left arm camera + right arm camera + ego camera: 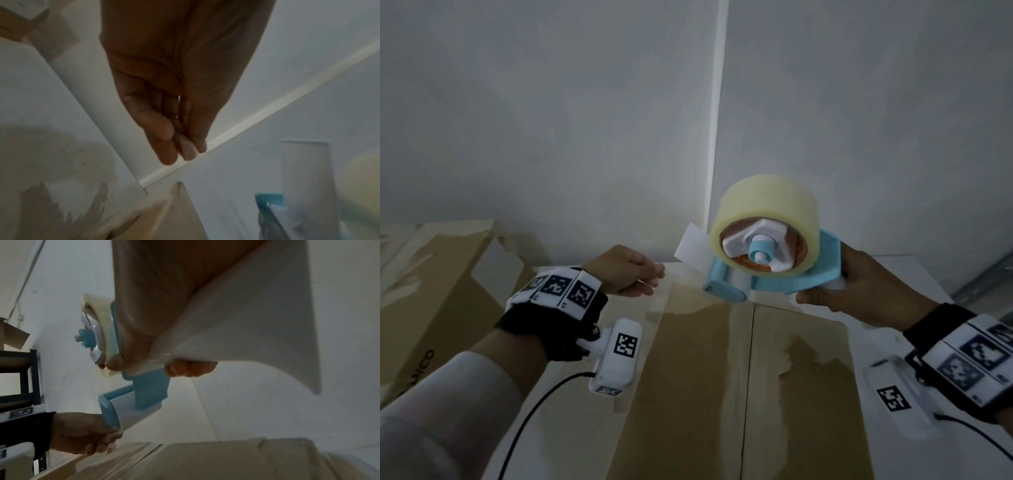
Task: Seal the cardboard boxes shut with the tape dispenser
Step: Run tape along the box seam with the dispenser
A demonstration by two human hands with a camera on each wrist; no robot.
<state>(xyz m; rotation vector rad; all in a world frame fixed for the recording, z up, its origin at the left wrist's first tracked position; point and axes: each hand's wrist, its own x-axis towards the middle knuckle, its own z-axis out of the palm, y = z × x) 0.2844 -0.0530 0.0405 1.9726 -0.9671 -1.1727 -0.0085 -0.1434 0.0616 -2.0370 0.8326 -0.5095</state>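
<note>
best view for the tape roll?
Head: the whole tape roll and its hub show, mounted on the dispenser. Right wrist catches the roll edge-on behind the right hand. Left wrist shows a yellowish blur.

A white wall (551, 120) stands behind. A dark shelf rack (28, 374) stands by that wall.

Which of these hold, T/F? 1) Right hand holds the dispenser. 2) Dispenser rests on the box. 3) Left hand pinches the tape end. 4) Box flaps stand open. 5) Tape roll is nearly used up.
1) True: the right hand grips the dispenser by its handle.
2) False: it is held in the air above the box.
3) True: the left hand pinches the clear tape end.
4) False: the flaps lie flat, meeting at the centre seam.
5) False: the tape roll looks thick, nearly full.
</note>
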